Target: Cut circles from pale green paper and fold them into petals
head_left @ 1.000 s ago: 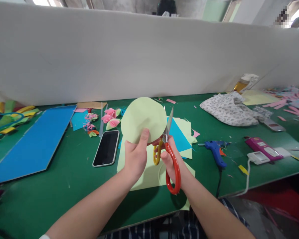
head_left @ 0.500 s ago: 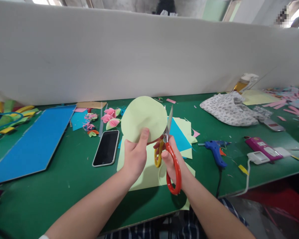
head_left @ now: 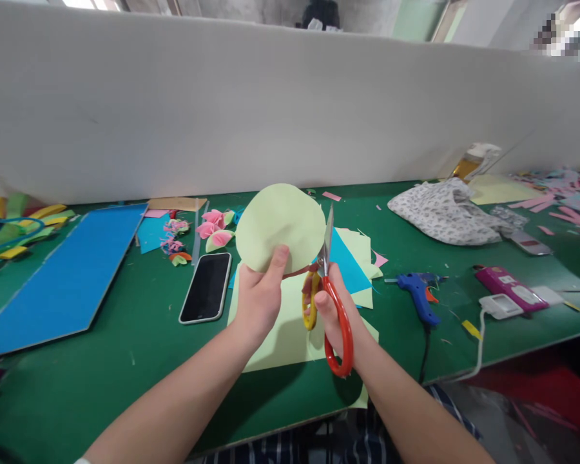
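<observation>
A pale green paper disc (head_left: 281, 222) is pinched at its lower edge by my left hand (head_left: 261, 293), thumb on top; the fingers beneath are hidden. My right hand (head_left: 336, 309) holds scissors (head_left: 338, 328) with one red and one yellow handle, the blades pointing up beside the disc's right edge. Below both hands lie pale green sheets (head_left: 275, 341) and a blue sheet (head_left: 350, 264) on the green table (head_left: 149, 380).
To the left are a phone (head_left: 206, 287), pink paper flowers (head_left: 215, 224) and a blue board (head_left: 67, 277). At the right lie a blue glue gun (head_left: 419, 298), a patterned cloth (head_left: 449, 212), a purple power strip (head_left: 510, 288) and paper scraps. A white partition (head_left: 270, 103) stands behind.
The disc has shifted slightly up and right, with my left hand a little to the left. The scissors' blades have drawn closer together.
</observation>
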The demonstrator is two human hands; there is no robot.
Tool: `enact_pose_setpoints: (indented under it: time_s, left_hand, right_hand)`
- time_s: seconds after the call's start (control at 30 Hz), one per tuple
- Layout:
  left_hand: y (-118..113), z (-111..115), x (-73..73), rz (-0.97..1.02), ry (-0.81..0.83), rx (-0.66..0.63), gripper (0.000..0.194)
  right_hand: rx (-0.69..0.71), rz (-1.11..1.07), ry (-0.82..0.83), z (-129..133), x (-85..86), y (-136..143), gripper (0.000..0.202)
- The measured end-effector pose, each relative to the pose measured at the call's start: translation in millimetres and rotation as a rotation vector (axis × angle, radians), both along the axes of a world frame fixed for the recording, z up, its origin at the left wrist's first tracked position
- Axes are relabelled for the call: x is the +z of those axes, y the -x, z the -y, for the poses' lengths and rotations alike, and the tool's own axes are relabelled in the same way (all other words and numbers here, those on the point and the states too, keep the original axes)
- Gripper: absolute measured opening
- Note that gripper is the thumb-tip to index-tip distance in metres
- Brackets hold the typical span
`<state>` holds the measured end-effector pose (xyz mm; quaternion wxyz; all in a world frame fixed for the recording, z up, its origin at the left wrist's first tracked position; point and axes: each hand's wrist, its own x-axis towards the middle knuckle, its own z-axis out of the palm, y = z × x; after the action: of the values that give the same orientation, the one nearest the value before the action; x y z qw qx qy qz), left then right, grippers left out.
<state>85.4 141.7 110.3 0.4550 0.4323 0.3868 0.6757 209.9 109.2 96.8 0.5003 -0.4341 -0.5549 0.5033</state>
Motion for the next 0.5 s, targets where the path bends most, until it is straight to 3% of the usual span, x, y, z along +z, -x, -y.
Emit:
enact_pose_setpoints:
  time_s: [0.5]
  left_hand:
    - [8.7, -5.7, 11.6, -0.028, 0.034, -0.043, 0.041]
  right_hand:
    - [-0.033, 0.000, 0.049, 2.4, -0.5, 1.2, 0.072]
